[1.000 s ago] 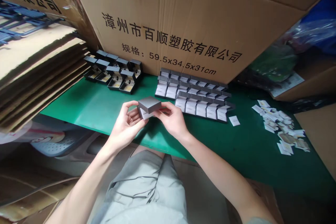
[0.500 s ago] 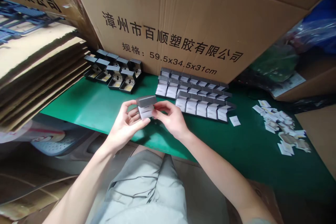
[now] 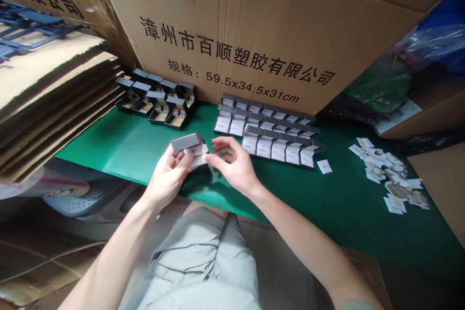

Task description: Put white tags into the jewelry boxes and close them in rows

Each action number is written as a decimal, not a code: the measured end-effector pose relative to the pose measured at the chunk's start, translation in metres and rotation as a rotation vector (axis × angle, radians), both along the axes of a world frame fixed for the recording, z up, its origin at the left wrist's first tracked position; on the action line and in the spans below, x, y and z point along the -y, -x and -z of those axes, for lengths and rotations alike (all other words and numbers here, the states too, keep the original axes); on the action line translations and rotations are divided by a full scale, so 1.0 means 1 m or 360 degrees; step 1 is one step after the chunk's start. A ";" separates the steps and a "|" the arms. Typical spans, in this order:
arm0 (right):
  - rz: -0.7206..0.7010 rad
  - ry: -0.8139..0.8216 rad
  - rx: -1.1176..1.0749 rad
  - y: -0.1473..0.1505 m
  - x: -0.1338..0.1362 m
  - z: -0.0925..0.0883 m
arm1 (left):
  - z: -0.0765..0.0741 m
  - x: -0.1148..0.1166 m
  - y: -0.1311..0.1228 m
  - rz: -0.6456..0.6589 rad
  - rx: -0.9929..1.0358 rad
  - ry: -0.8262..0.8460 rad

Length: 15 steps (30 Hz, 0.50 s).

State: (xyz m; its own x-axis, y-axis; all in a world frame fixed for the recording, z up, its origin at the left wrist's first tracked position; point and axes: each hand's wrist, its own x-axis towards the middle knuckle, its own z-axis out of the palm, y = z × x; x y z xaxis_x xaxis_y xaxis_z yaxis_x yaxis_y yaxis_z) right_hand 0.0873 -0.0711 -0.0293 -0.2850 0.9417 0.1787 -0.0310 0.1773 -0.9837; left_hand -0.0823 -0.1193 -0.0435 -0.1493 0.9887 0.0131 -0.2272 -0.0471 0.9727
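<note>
My left hand (image 3: pixel 169 169) grips a small dark jewellery box (image 3: pixel 187 141) whose lid stands raised. White lining or card shows inside it, with the left thumb pressed on the white part. Close by on the right is my right hand (image 3: pixel 232 162), its thumb and forefinger apart; the thumb tip is at the box's right edge, and I cannot tell if it touches. Past my right hand, several similar boxes (image 3: pixel 278 149) with white inside stand open in rows. A loose white card (image 3: pixel 324 166) lies beside them.
Open black boxes with yellowish insides (image 3: pixel 178 118) stand at the back left. White pieces (image 3: pixel 395 174) are heaped on the green table (image 3: pixel 290 208) at right. A large carton (image 3: pixel 232 19) rises behind; stacked cardboard (image 3: pixel 58 92) stands left.
The held box has shifted slightly left and tilted in my left hand, whose thumb now lies over its white part. My right fingers have spread and come away from its lid side.
</note>
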 end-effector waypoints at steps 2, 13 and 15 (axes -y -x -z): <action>0.0070 -0.0193 0.0092 -0.001 0.002 -0.001 | 0.003 0.000 0.001 -0.0014 -0.0014 -0.0004; 0.0092 -0.0400 0.0151 -0.002 0.002 0.004 | -0.005 0.004 -0.003 0.0115 -0.0340 -0.0088; 0.0099 -0.0362 0.0131 -0.002 0.001 0.005 | -0.003 0.004 -0.004 0.0117 -0.0357 -0.0111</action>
